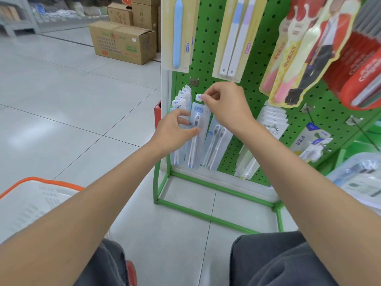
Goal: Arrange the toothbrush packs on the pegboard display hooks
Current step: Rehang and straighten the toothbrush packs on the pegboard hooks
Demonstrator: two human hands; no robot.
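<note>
The pack point(197, 115) sits just below the bare hook point(193, 81) and looks light, thin, bendy and probably slick. The right hand point(224, 104) pinches its hang tab point(199, 97), the surest hold. The left hand point(175, 131) pinches its middle.

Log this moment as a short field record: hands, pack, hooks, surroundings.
right hand: pinches the top tab of the toothbrush pack
left hand: holds the same pack's body lower down
hook: just above the tab; pack not clearly on it
hung packs: row on the neighbouring hook to the left
pegboard: green, upright on a floor stand
basket: orange-rimmed, lower left
</note>
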